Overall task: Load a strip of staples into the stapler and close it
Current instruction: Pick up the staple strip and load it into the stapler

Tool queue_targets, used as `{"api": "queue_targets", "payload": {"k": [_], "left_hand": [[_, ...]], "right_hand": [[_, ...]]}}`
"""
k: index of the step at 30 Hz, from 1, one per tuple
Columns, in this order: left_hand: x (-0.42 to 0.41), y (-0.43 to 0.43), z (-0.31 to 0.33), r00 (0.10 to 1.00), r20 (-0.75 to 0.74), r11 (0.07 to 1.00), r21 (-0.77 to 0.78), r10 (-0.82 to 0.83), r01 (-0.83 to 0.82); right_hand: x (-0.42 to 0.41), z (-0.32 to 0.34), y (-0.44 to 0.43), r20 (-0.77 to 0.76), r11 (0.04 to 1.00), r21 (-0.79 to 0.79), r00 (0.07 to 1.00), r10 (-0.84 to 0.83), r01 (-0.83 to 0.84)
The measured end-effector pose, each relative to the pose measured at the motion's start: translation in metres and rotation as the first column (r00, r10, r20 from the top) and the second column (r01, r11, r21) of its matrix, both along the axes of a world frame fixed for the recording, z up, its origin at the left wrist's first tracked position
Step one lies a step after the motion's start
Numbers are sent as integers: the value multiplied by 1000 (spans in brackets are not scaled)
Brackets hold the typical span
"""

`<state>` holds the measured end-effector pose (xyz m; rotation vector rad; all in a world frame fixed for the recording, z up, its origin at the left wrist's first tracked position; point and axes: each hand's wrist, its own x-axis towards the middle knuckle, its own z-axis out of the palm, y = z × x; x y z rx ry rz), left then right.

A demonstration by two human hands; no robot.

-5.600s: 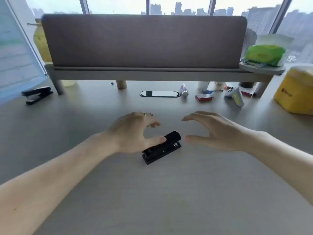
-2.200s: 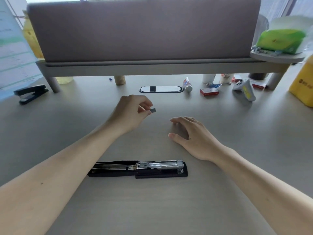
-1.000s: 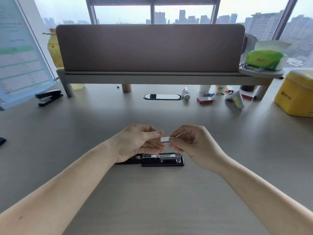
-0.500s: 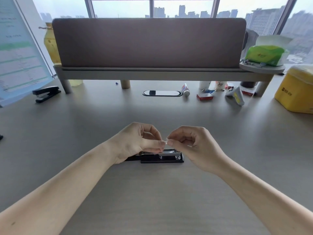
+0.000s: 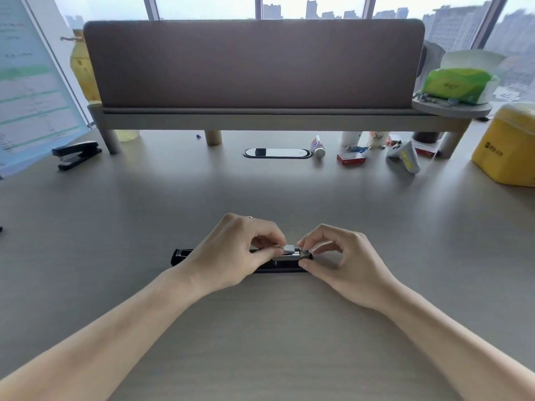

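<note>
- The stapler [image 5: 286, 263] lay opened out flat on the table [image 5: 260, 328], its black lid end [image 5: 181, 256] pointing left and its metal magazine toward the right.
- The left hand [image 5: 231, 253] had its grip pinched shut on a short strip of staples [image 5: 289, 249], held just above the magazine; whether the strip touched the channel was hard to tell.
- The right hand [image 5: 341, 256] was pinched closed too, forefinger on the strip's right end and thumb against the stapler's near side.
- Both forearms reached in from the near edge.
- Well apart, a second black stapler [image 5: 76, 154] sat at far left and a small red box [image 5: 351, 158] at the back.
</note>
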<state>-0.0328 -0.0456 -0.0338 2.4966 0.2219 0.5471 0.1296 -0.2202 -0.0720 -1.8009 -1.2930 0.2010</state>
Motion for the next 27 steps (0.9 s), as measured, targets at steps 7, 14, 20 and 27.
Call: {"api": "queue_targets", "payload": {"k": [7,14,20,27], "left_hand": [[-1,1,-2,998,41,999,17,-46,45],[0,1,-3,999,26,999,-10,-34,34],[0,1,-2,998,-48,996,69,-47,51],[-13,15,-7,997,-75,999,44,32,-29]], "right_hand": [[0,-1,-1,23,1000,-23,1000,-1,2],[-1,1,-1,25,999,-31,1000,-12,13],[-2,2,-2,16,999,-39,1000,-13,14],[-2,3,-2,-3,999,-39,1000,-6,6]]}}
